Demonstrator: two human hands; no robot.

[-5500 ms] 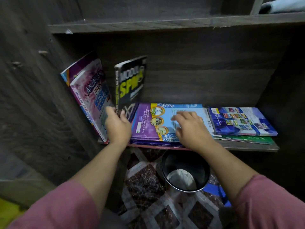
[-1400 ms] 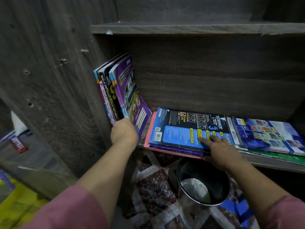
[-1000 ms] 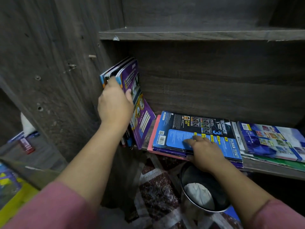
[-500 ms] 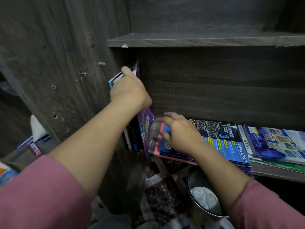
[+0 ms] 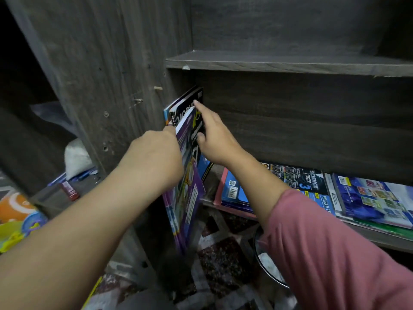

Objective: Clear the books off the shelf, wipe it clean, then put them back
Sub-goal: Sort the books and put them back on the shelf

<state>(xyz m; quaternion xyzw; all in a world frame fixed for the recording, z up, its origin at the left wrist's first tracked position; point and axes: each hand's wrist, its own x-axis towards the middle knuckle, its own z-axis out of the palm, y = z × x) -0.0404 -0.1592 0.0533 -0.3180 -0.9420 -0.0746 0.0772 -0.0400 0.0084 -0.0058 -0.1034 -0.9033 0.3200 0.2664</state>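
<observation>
Leaning loosely, the black book (image 5: 188, 109) under the open right hand (image 5: 215, 142) could topple if the left hand (image 5: 154, 157), gripping the purple book (image 5: 190, 191), tugs.

Dim light falls on a dark grey wood-grain bookcase (image 5: 301, 121). Its tall side panel (image 5: 100, 86) carries a small dowel peg (image 5: 158, 88), and an upper board (image 5: 279, 61) spans it. The floor (image 5: 225, 253) below shows dark red squares between pale bands, and a round metal bin (image 5: 268, 271) stands there.
</observation>
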